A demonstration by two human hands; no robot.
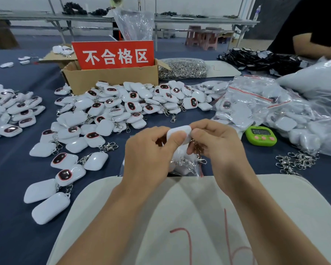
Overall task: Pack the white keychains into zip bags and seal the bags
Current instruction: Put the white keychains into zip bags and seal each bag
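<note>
Centre frame: our left hand and right hand pinched one keychain; bag beneath mostly hidden.

Held keychain: white rounded case, plain side up, pinched between left hand and right hand; clasp hung below.
Zip bag: clear, lay beneath, containing white keychains.
Loose keychains: heaped on the table, faces mixed up and down.
Filled bags: clear, red-striped, piled at right.

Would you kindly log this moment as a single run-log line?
phase: packing | left hand: grips white keychain | right hand: pinches same keychain | zip bag: beneath hands, seal unclear
</note>
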